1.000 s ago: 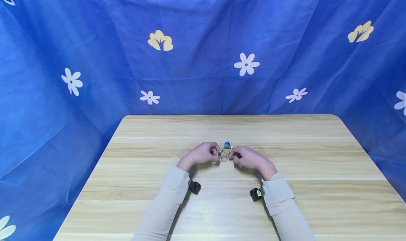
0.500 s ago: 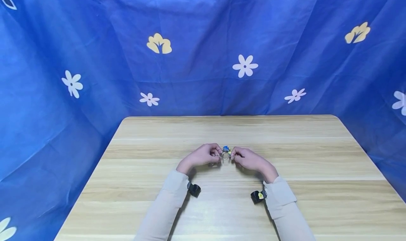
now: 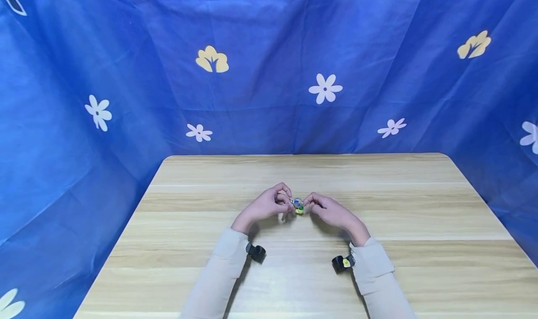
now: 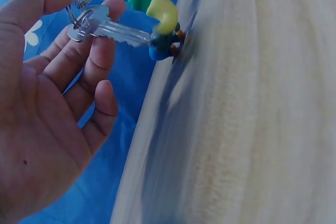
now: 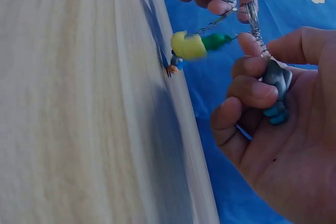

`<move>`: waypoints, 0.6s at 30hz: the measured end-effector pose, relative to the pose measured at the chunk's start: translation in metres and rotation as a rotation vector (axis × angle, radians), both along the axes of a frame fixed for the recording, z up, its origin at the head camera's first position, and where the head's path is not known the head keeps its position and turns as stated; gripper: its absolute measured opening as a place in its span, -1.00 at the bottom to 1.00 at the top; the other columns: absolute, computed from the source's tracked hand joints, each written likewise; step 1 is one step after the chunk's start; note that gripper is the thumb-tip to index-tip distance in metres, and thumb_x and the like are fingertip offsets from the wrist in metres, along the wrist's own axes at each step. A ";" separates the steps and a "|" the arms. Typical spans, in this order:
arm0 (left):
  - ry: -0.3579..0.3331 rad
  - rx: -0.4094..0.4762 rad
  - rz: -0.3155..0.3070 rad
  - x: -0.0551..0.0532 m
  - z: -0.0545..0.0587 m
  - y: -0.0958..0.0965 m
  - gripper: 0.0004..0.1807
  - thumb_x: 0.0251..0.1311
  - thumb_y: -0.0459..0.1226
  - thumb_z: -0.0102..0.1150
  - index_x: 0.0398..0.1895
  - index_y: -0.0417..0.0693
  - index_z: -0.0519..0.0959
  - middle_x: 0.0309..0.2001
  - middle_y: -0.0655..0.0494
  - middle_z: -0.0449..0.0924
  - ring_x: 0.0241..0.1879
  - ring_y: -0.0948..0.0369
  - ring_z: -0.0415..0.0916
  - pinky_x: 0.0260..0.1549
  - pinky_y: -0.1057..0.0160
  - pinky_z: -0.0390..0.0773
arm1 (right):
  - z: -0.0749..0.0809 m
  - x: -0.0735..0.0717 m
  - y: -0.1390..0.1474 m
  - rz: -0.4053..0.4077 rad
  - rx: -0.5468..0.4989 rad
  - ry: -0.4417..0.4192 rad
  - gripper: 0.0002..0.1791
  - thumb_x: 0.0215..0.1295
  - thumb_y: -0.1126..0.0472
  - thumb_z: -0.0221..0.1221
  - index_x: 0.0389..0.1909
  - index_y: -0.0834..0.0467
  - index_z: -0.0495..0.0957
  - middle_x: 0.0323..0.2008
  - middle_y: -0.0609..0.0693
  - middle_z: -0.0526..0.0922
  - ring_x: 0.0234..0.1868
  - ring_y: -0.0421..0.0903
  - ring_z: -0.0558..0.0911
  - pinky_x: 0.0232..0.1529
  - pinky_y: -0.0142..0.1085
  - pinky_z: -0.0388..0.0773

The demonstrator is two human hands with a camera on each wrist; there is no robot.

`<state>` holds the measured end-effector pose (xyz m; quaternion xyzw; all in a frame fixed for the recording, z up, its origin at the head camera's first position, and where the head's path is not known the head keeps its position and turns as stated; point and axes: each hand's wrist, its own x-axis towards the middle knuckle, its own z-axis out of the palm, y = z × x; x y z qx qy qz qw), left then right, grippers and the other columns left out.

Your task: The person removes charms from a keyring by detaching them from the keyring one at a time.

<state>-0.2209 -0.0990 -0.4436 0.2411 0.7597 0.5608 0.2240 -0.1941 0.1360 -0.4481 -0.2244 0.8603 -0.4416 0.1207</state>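
Observation:
Between both hands, above the table, hangs a bunch of keys and charms on a metal key ring (image 3: pixel 298 202). My left hand (image 4: pixel 58 93) pinches the key ring between thumb and fingers, and a silver key (image 4: pixel 121 31) lies across its fingertips. My right hand (image 5: pixel 294 114) grips a grey and teal figurine charm (image 5: pixel 277 90), whose short chain leads to the ring. From the ring dangles a yellow and green charm (image 4: pixel 164 13), blurred in the right wrist view. A small blue charm (image 4: pixel 160 50) shows close to it. Other parts of the bunch are hidden by fingers.
A light wood-grain table (image 3: pixel 302 272) lies under the hands. Blue cloth (image 3: pixel 260 95) with flower prints hangs behind and at both sides. Each wrist wears a black camera (image 3: pixel 256 252) on a strap.
The blue charm has dropped from behind the key ring, and the yellow and green charm now hangs in front. The ring stands more upright. My left fingers have lifted and spread slightly.

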 end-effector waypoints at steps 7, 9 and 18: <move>0.019 -0.065 -0.002 0.003 0.002 -0.002 -0.71 0.20 -0.37 0.17 0.00 -0.25 0.51 -0.17 -0.22 0.67 -0.20 -0.04 0.63 -0.19 0.31 0.57 | 0.000 0.001 -0.002 -0.025 -0.066 -0.028 -0.80 0.38 0.24 -0.04 -0.13 0.12 0.54 -0.12 0.04 0.61 -0.10 -0.09 0.51 0.05 -0.17 0.43; 0.028 -0.093 0.005 0.003 0.002 -0.002 -0.72 0.21 -0.33 0.19 -0.02 -0.20 0.55 -0.18 -0.19 0.68 -0.22 0.01 0.62 -0.19 0.31 0.56 | 0.001 0.001 -0.003 -0.030 -0.076 -0.029 -0.81 0.36 0.24 -0.03 -0.13 0.12 0.54 -0.14 0.04 0.60 -0.14 -0.11 0.50 0.00 -0.19 0.43; 0.042 -0.086 -0.001 0.003 0.002 -0.003 -0.73 0.19 -0.35 0.18 -0.04 -0.22 0.55 -0.25 -0.04 0.68 -0.19 -0.04 0.61 -0.20 0.36 0.55 | 0.000 0.000 -0.003 -0.006 -0.143 -0.074 -0.78 0.34 0.22 0.08 -0.05 0.20 0.49 -0.25 0.15 0.58 -0.26 -0.12 0.50 -0.17 -0.35 0.48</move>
